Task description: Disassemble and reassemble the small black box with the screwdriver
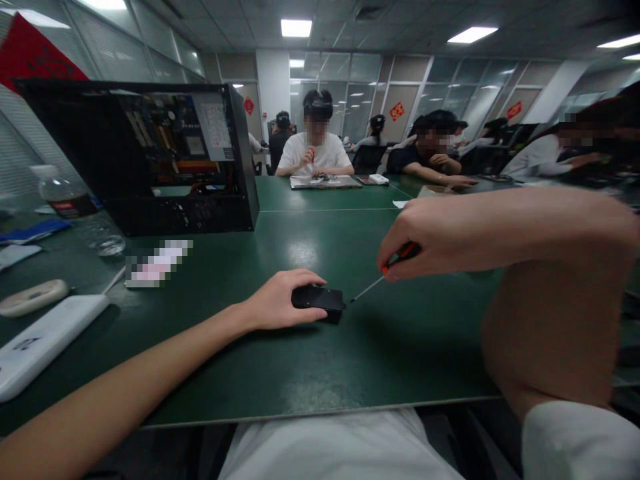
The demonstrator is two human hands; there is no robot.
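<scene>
- Your left hand (280, 300) is pressing down on the small black box (320, 301), fingers curled over it on the green table (350, 360).
- Your right hand (425, 240) is pinching the screwdriver (385, 273); its tip is meeting the box's right end, lying at eight o'clock from that grip.
- An open computer case (150, 153) is standing at eleven o'clock, well apart.

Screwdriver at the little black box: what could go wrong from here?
1. The screwdriver tip meets the black box at its end, at a slant; it might slip off toward the left hand.
2. Only the left hand pins the box on the smooth green table; a push may slide it.
</scene>
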